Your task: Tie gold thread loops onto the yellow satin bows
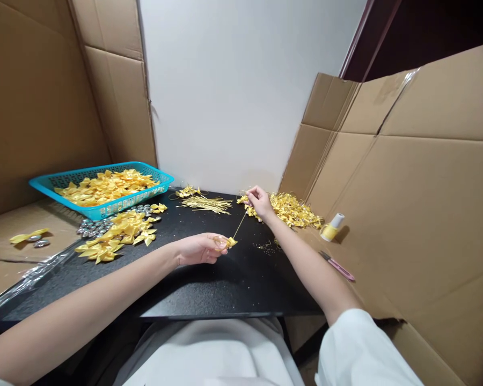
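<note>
Over the black table, my left hand point(203, 249) is closed on a small yellow ribbon bow point(232, 242), pinched between thumb and fingers. A thin gold cord point(239, 225) runs taut from that bow up to my right hand point(260, 202), whose fingers pinch its upper end. Behind and beside my right hand lies a pile of finished-looking yellow bows with gold cord loops point(293, 210). Straight gold cords point(207, 203) lie in a loose bundle at the back middle. Left of my left hand, loose yellow bows point(129, 228) are heaped beside silver metallic pieces point(94, 228).
A turquoise basket point(100, 212) full of yellow bows stands at the back left. On the right are a bottle with a yellow label point(330, 229) and a pink cutter point(338, 267). Cardboard walls point(426, 187) enclose both sides. Gold scraps point(269, 246) dot the black tabletop point(225, 289).
</note>
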Demonstrator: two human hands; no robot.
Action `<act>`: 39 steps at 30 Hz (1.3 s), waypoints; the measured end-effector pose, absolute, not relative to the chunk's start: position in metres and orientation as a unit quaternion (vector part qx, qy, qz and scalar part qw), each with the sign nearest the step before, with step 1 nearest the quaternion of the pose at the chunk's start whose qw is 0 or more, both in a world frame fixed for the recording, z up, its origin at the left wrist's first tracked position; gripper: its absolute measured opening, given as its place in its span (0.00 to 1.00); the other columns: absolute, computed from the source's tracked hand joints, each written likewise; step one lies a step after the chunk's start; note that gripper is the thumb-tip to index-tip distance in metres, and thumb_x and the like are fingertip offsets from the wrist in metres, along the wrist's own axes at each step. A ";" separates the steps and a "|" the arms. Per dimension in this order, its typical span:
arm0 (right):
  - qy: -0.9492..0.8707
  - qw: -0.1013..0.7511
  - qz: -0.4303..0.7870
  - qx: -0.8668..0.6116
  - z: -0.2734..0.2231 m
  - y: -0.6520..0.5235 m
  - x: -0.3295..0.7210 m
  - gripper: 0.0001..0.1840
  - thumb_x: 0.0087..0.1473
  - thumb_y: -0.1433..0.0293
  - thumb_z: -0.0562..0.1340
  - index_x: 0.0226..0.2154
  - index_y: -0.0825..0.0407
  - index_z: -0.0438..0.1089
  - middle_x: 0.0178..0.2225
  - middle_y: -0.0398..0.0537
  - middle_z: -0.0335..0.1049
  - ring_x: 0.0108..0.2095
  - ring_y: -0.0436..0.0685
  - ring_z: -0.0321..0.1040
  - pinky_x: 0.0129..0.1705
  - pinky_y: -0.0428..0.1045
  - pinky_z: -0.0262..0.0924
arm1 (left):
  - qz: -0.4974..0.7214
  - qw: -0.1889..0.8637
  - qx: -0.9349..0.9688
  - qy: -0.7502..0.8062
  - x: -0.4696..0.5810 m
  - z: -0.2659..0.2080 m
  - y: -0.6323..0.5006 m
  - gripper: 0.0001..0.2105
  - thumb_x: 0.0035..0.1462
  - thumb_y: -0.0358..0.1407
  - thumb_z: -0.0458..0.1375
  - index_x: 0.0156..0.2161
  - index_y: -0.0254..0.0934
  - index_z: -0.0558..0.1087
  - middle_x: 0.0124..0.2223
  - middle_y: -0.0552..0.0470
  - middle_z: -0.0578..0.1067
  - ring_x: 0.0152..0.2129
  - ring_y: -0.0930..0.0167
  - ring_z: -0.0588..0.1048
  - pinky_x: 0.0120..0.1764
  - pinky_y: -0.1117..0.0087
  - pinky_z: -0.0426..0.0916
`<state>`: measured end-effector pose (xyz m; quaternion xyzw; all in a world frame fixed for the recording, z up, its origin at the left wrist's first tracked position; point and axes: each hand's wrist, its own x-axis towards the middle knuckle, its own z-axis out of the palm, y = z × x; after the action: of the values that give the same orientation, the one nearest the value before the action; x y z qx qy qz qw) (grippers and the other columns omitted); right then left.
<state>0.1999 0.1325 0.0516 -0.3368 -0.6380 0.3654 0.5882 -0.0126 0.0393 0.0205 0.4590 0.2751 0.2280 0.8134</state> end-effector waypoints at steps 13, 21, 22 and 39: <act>-0.621 0.649 0.317 -0.304 0.058 0.083 0.194 0.16 0.49 0.55 0.63 0.27 0.50 0.66 0.18 0.34 0.54 0.19 0.45 0.55 0.29 0.47 0.69 | 0.281 0.785 0.453 0.317 -0.004 0.014 0.034 0.12 0.37 0.29 0.69 0.31 0.33 0.74 0.26 0.53 0.73 0.19 0.79 0.63 0.24 0.78 0.53; -0.739 0.532 0.207 -0.358 0.008 0.007 0.190 0.16 0.55 0.64 0.56 0.20 0.52 0.62 0.17 0.39 0.61 0.19 0.47 0.60 0.23 0.44 0.53 | 0.343 0.797 0.417 0.272 -0.004 0.017 0.032 0.16 0.39 0.28 0.69 0.34 0.38 0.71 0.26 0.57 0.72 0.22 0.78 0.67 0.25 0.78 0.56; -0.749 0.528 0.183 -0.356 0.006 0.005 0.189 0.16 0.56 0.65 0.56 0.19 0.52 0.62 0.17 0.39 0.60 0.18 0.47 0.57 0.22 0.44 0.51 | 0.348 0.797 0.416 0.268 -0.004 0.017 0.032 0.15 0.39 0.28 0.69 0.34 0.38 0.70 0.27 0.57 0.72 0.23 0.78 0.67 0.25 0.77 0.56; -0.798 0.489 0.119 -0.333 0.004 0.002 0.186 0.15 0.55 0.67 0.54 0.19 0.51 0.60 0.17 0.38 0.53 0.18 0.47 0.49 0.23 0.45 0.47 | 0.334 0.816 0.412 0.232 -0.006 0.012 0.036 0.11 0.42 0.27 0.68 0.32 0.35 0.72 0.27 0.54 0.73 0.19 0.80 0.63 0.26 0.77 0.57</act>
<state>0.1855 0.0022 0.0040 -0.3325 -0.7975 0.1189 0.4891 -0.0061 0.0357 0.0121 0.4116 0.2319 0.3342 0.8156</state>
